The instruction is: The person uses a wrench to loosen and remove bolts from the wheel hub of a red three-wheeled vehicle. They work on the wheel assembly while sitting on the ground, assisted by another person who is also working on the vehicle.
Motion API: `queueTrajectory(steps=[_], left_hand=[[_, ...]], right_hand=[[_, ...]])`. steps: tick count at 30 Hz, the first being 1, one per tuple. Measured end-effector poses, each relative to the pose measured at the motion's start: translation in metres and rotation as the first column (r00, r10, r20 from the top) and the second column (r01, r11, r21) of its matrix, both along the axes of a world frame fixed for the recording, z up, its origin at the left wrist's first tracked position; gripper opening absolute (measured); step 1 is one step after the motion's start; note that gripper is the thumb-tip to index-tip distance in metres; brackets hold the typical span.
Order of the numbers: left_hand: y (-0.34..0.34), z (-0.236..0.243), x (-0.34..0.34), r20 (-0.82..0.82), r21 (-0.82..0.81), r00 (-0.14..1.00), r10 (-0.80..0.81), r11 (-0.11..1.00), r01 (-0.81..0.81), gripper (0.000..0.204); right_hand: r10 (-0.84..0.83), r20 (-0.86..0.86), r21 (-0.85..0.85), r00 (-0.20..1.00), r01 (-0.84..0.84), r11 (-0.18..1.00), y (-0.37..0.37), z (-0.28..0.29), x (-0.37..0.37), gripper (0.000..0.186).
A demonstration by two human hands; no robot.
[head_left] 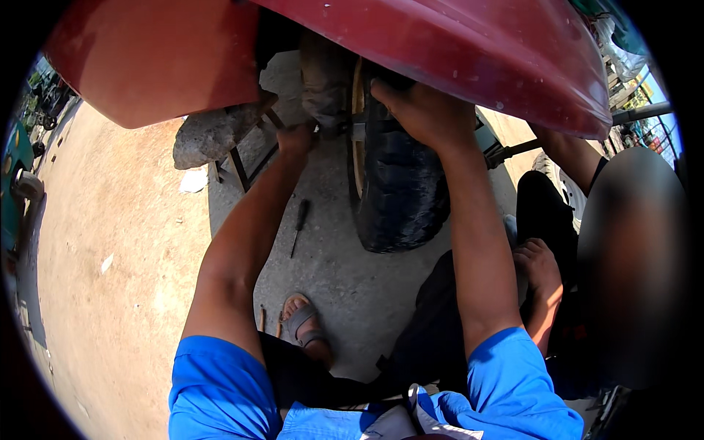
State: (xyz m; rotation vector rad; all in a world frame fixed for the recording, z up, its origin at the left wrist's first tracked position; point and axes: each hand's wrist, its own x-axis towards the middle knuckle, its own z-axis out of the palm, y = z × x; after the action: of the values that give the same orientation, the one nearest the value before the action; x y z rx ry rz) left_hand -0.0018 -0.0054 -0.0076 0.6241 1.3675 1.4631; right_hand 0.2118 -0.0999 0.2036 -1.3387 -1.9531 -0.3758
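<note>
My left hand [296, 138] has curled fingers on something I cannot make out, beside a greyish-brown part [323, 81] left of the wheel. My right hand [422, 114] grips the top of the worn black tyre [396, 198] with the thumb over its left side; the other fingers are partly hidden under the curved red body panel [477, 44]. A flat red panel [147, 62] hangs at the upper left. Below it a grey stone-like lump [198, 139] rests by a dark metal stand [238, 169]. A black-handled screwdriver [300, 216] lies on the concrete below my left hand.
A co-worker sits close at right, one hand [543, 271] low, an arm [568, 158] reaching under the panel. A metal bar [638, 111] sticks out at upper right. A green machine [16, 169] stands at far left. My sandaled foot [301, 323] is on the concrete floor [110, 308].
</note>
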Motion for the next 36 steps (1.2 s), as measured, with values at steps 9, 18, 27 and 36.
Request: queueTrajectory(steps=[9, 18, 27, 36], left_hand=[[0.053, -0.086, -0.055, -0.604, 0.336, 0.797, 0.019, 0.913, 0.232, 0.017], [0.014, -0.017, -0.013, -0.019, -0.066, 0.997, -0.079, 0.995, 0.078, 0.018], [0.017, -0.043, -0.027, -0.24, 0.236, 0.962, -0.132, 0.953, 0.19, 0.029], [0.011, -0.01, -0.004, 0.015, -0.084, 0.999, -0.048, 0.995, 0.049, 0.032]], right_hand=[[0.1, -0.018, 0.093, 0.995, -0.098, 0.991, -0.003, 0.003, -0.013, 0.059], [0.065, 0.004, 0.192, 0.998, -0.065, 0.979, 0.005, -0.002, -0.001, 0.066], [0.12, -0.083, 0.027, 0.989, -0.118, 0.993, -0.005, 0.005, -0.01, 0.055], [0.078, -0.075, 0.019, 0.994, -0.076, 0.997, -0.004, -0.001, -0.002, 0.054]])
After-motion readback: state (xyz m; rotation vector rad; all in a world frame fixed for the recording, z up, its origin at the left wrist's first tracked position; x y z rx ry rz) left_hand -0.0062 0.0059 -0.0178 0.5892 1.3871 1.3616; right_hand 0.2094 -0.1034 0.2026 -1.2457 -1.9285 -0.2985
